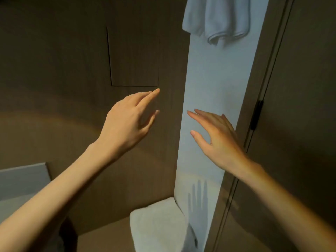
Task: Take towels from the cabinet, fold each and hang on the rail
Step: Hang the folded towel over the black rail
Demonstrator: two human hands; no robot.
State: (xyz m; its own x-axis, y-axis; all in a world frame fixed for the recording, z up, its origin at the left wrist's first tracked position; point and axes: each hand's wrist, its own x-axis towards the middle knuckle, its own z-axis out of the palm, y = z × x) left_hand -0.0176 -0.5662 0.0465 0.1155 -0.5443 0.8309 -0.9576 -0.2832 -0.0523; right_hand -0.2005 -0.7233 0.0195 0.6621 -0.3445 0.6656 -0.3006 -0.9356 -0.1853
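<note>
**Both hands raised and empty by the pale wall strip**

Two bare forearms reach in from the bottom corners, nearest the camera. The left hand (127, 122) is lifted just left of the pale wall strip (205, 84), in front of the brown wood wall. Its grip is apart: the fingers are straight, a little spread, and hold nothing. The right hand (218, 137) is in front of the strip itself, toward its right edge, also with the grip apart, the fingers extended and the thumb out. Whether its fingertips touch the strip cannot be told.

One white towel (218, 19) hangs in loose folds at the top of the strip; what it hangs from lies beyond the frame. A second, folded towel (156, 226) lies at the foot of the strip, against its left edge, on a brown surface. A hand-shaped shadow (198, 195) falls on the lower part of the strip, just above that towel.

Left of the strip, above the left hand, a rectangular panel (134, 59) is outlined in the wood wall. Right of the strip stands a dark door (305, 106) with a black hinge (256, 115). Far left of the strip, low down, is a grey ledge (21, 179).
</note>
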